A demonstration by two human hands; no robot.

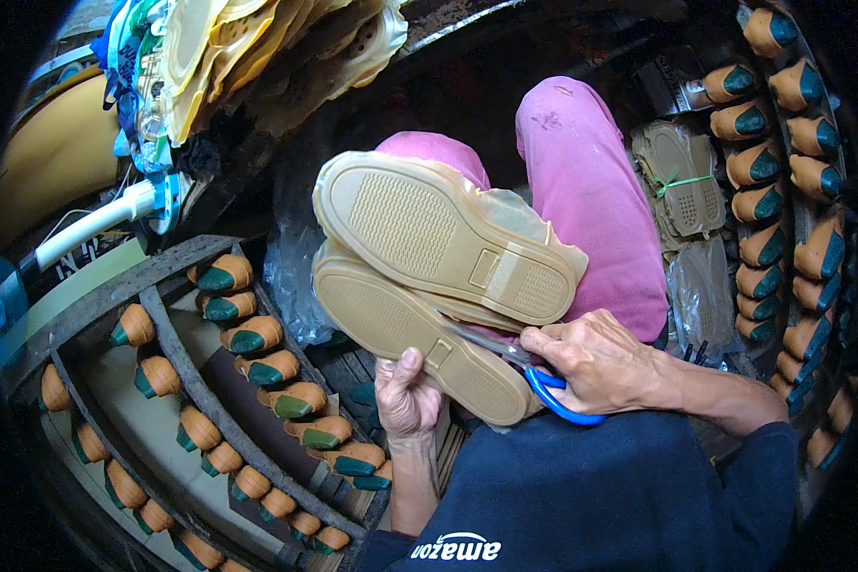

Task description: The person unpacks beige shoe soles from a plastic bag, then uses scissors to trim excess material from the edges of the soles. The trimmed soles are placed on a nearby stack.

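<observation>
My left hand (405, 398) grips the edge of a tan shoe sole (381, 305), thumb on top. Blue-handled scissors (555, 400) are in my right hand (602, 362), fingers closed round the handles. Their blades lie along the inner edge of that sole, pointing up and left. Just beyond lies another tan sole (410, 224) with ragged excess material round its rim and a textured tread, resting over my lap. It overlaps the held sole. More sole layers show between the two, partly hidden.
On the left, wooden racks (167, 329) carry rows of brown-and-green shoe uppers (257, 334). More uppers (758, 205) line the right side. A tied bundle of soles (682, 181) sits beside my pink-trousered knee (591, 191). Untrimmed sole sheets (276, 57) are piled at the upper left.
</observation>
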